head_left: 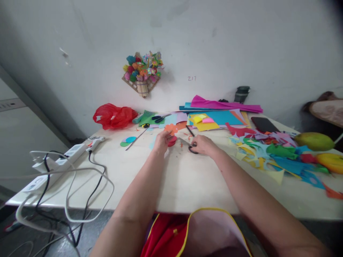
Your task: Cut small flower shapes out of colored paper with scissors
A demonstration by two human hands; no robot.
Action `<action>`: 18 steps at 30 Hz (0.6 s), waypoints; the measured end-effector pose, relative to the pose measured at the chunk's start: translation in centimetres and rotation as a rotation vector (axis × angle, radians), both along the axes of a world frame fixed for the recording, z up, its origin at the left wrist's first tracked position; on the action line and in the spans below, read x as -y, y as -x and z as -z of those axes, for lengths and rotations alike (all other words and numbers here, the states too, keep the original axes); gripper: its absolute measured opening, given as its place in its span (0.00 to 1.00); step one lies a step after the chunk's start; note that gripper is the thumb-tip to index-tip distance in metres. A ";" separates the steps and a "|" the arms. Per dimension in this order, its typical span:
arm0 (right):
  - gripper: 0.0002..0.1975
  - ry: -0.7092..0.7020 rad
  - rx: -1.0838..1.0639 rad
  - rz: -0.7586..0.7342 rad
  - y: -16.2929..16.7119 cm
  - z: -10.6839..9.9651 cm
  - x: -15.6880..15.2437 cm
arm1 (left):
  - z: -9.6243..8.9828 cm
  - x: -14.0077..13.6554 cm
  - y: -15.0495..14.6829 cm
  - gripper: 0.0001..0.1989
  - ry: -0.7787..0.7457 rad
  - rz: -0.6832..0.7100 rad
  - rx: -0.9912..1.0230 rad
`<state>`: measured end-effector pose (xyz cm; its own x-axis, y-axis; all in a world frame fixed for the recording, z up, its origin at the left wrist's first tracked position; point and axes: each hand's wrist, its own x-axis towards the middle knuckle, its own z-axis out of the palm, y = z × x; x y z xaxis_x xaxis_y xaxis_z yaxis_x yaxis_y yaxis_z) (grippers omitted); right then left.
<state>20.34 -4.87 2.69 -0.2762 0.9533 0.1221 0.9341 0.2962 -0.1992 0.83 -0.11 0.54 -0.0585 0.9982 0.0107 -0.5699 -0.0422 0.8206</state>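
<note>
My left hand is closed on a red paper piece with a rounded edge, held just above the table. Black-handled scissors are in my right hand, its fingers wrapped round the handles. Their blades point left toward the red paper; whether they touch it I cannot tell. Just beyond my left hand lies an orange paper flower. A black pen-like stick rests beyond the scissors. Small orange scraps are scattered around both hands.
Paper scraps and yellow-green fruit cover the right side, near a dark phone. Coloured sheets lie at the back. Left stand a red plastic bag, paper circles and a power strip with loose cables.
</note>
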 end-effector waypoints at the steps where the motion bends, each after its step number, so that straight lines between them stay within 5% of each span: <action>1: 0.11 0.015 -0.011 -0.007 0.0 0.0 0.0 | 0.1 0.1 -0.1 0.06 -0.003 0.009 -0.005; 4: 0.10 0.046 -0.174 -0.006 0.2 0.1 -0.2 | 0.2 0.3 -0.5 0.08 -0.037 0.075 -0.025; 11: 0.08 0.226 -0.958 0.037 2.0 0.8 -0.1 | 0.3 0.7 -1.1 0.08 -0.052 0.136 -0.077; 18: 0.08 0.254 -1.195 0.013 3.0 1.3 -0.1 | 0.6 0.7 -1.5 0.08 -0.077 0.132 -0.110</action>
